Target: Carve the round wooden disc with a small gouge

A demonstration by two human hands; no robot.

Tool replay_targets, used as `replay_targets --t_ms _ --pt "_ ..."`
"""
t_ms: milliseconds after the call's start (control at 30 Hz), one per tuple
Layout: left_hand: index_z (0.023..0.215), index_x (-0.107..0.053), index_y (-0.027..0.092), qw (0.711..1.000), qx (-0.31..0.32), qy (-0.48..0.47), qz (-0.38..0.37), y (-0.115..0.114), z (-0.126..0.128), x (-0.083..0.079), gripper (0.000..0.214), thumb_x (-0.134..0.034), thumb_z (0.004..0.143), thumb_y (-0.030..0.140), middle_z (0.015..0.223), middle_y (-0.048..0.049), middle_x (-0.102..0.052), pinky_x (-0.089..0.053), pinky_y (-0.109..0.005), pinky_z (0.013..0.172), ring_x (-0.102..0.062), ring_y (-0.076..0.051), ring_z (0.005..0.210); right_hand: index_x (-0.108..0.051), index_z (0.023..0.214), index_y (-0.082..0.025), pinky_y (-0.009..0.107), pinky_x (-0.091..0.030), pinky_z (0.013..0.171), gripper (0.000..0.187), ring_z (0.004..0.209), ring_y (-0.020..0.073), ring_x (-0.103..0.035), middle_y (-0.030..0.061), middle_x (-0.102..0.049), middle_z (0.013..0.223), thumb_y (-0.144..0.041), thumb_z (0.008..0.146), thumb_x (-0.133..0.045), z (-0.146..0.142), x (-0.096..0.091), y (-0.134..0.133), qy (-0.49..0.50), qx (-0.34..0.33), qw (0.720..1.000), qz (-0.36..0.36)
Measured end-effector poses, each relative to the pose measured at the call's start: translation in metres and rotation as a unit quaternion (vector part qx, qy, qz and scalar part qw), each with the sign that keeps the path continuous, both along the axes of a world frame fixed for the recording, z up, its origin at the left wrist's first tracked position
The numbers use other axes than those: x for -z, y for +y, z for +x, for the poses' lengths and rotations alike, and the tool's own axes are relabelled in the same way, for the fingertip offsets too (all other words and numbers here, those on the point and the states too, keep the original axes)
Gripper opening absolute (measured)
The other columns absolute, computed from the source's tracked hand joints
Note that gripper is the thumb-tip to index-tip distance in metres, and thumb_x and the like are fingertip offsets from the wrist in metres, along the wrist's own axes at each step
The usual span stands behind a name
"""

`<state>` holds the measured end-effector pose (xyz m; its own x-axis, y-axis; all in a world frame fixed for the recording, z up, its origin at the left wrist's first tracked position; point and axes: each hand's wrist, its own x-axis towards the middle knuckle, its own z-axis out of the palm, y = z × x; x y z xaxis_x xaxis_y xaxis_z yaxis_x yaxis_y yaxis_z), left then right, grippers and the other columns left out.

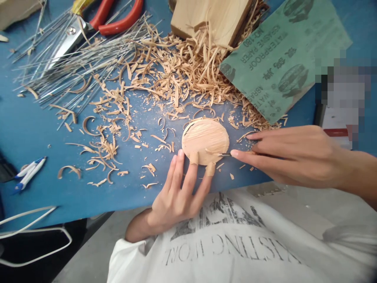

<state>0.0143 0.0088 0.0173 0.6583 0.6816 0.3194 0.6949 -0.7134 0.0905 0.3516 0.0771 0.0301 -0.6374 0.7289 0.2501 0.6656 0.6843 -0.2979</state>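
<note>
A round, pale wooden disc (203, 137) lies flat on the blue table, its top scored with fine carving marks and a dark line near its upper left edge. My left hand (181, 198) steadies the disc at its near edge, with tan tape around two fingertips. My right hand (300, 157) is closed around a carving gouge (226, 154); only its thin dark metal shaft and a bit of wooden handle show. The gouge's tip meets the disc's lower right part, where a thin shaving lifts. I cannot make out the shape of the cutting edge.
Curled wood shavings (182, 78) spread over the blue table (35, 133). Behind them are a wooden block (206, 19), green sandpaper (285, 59), thin metal rods (88, 67) and red-handled scissors (97, 23). Blue-and-white pens (31, 173) and a white cable (38, 224) lie left.
</note>
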Motion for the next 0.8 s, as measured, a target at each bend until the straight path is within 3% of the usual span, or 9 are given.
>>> replay_targets --t_ms 100,167,300,367,500,600,700,800 --pt "0.173 -0.061 0.005 1.0 -0.001 0.003 0.001 0.001 0.001 -0.001 0.079 -0.09 0.103 0.028 0.157 -0.0326 -0.075 -0.062 -0.063 0.13 -0.033 -0.057 0.175 -0.081 0.149 -0.031 0.047 -0.073 0.107 0.053 0.1 0.0212 -0.076 0.0046 -0.078 0.102 -0.068 0.113 -0.073 -0.005 -0.003 -0.01 0.012 0.004 1.0 0.008" --pt "0.173 -0.061 0.006 1.0 -0.003 0.006 0.003 0.001 0.001 -0.001 0.078 -0.089 0.104 0.028 0.156 -0.0311 -0.076 -0.062 -0.062 0.13 -0.033 -0.056 0.176 -0.081 0.15 -0.031 0.048 -0.073 0.11 0.048 0.102 0.0217 -0.077 0.0038 -0.079 0.103 -0.061 0.112 -0.076 -0.008 -0.006 -0.012 0.02 -0.01 1.0 0.019" --pt "0.173 -0.061 0.007 1.0 -0.006 0.013 0.007 0.002 0.0 -0.002 0.07 -0.082 0.108 0.026 0.157 -0.0301 -0.076 -0.064 -0.062 0.128 -0.035 -0.055 0.177 -0.079 0.147 -0.02 0.041 -0.071 0.118 0.036 0.094 0.0159 -0.078 0.001 -0.08 0.096 -0.019 0.112 -0.071 -0.014 -0.006 -0.007 0.029 -0.098 0.992 0.073" --pt "0.173 -0.061 0.007 1.0 -0.005 0.013 0.008 0.002 0.0 -0.001 0.067 -0.079 0.11 0.024 0.157 -0.0305 -0.076 -0.065 -0.063 0.127 -0.036 -0.055 0.176 -0.081 0.141 -0.017 0.037 -0.071 0.119 0.035 0.09 0.0142 -0.078 -0.0003 -0.08 0.092 -0.008 0.109 -0.069 -0.017 -0.004 -0.005 0.024 -0.113 0.988 0.107" --pt "0.173 -0.061 0.007 1.0 -0.005 0.01 0.008 0.002 -0.001 -0.001 0.067 -0.079 0.111 0.022 0.158 -0.0313 -0.075 -0.064 -0.063 0.127 -0.04 -0.055 0.174 -0.083 0.134 -0.019 0.035 -0.073 0.113 0.032 0.086 0.0135 -0.077 -0.0025 -0.079 0.089 -0.006 0.106 -0.074 -0.018 -0.002 -0.003 0.033 -0.103 0.985 0.137" --pt "0.175 -0.059 0.008 1.0 -0.006 0.01 0.006 0.001 -0.001 0.0 0.072 -0.085 0.109 0.025 0.166 -0.0318 -0.07 -0.063 -0.063 0.129 -0.042 -0.054 0.173 -0.08 0.138 -0.017 0.036 -0.073 0.112 0.032 0.088 0.0149 -0.078 -0.0007 -0.081 0.093 -0.008 0.109 -0.07 -0.013 -0.011 0.01 0.024 -0.131 0.986 0.1" --pt "0.174 -0.06 0.009 1.0 -0.012 0.007 0.004 0.001 -0.001 0.001 0.076 -0.089 0.107 0.027 0.17 -0.0314 -0.067 -0.062 -0.064 0.13 -0.042 -0.054 0.172 -0.081 0.135 -0.023 0.032 -0.072 0.109 0.028 0.083 0.0128 -0.074 -0.0031 -0.078 0.09 -0.014 0.115 -0.063 -0.009 -0.022 0.03 0.001 -0.185 0.98 0.074" --pt "0.173 -0.061 0.009 1.0 -0.013 0.004 0.009 0.001 0.0 0.001 0.075 -0.091 0.106 0.028 0.168 -0.0309 -0.068 -0.063 -0.063 0.13 -0.042 -0.054 0.172 -0.08 0.138 -0.028 0.029 -0.072 0.105 0.029 0.077 0.0113 -0.072 -0.0055 -0.076 0.087 -0.017 0.116 -0.065 -0.01 -0.026 0.039 0.012 -0.181 0.983 0.043"
